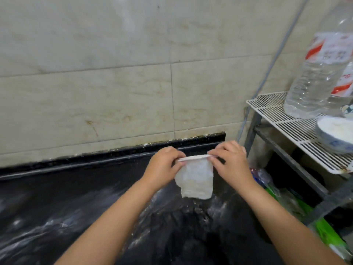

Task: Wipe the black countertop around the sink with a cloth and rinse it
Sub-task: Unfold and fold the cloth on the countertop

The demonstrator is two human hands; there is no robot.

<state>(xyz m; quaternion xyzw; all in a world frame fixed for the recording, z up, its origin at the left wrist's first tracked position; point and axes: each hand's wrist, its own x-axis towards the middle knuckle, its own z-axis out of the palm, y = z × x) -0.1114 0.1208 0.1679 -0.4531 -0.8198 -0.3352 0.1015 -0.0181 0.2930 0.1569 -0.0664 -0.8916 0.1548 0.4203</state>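
Both hands up over the far right end of the black countertop (76,197), close to the dark backsplash strip (114,153) under the tiled wall (95,73). Between them hangs the white cloth (194,178), stretched flat along its top edge, lower part dangling free just above the wet, streaked surface.

Step in hand, as I read it: squaring or folding the cloth before the next pass. To do it well, keep the top edge taut and level, bring the halves together evenly so a flat pad results, then lay it down flat rather than bunched; a bunched cloth would only smear those pale streaks.

Left hand (164,165): fingers curled, thumb and fingertips pinching the left top corner. Right hand (231,159): likewise curled, pinching the right top corner. Neither touches the counter.

No sink in view from here. To the right, a white wire rack (286,119) carrying a big water bottle (315,77) and a bowl (334,134).
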